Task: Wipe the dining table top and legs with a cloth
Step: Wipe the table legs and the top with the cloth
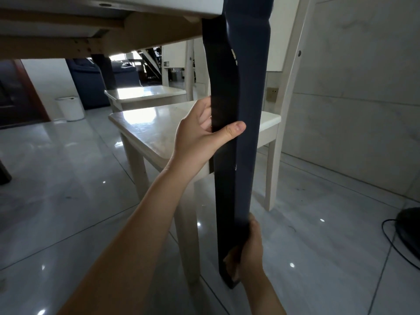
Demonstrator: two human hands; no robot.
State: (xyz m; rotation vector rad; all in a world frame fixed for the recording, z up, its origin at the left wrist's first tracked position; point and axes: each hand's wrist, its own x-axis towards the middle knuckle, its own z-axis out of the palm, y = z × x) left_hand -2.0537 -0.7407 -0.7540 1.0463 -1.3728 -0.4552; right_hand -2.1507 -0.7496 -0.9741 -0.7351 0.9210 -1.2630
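as left hand (200, 135) grips table leg (245, 87) midway, right hand (250, 248) grips low, chair (147, 133) close behind, open floor (68, 189) left, leg top cropped

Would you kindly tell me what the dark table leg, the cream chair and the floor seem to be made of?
Leg: probably wood under dark satin paint; chips show pale beneath. Chair: likely wood, glossy cream paint; seat reflects bright light. Floor: polished tile, judging by joint lines and glints.
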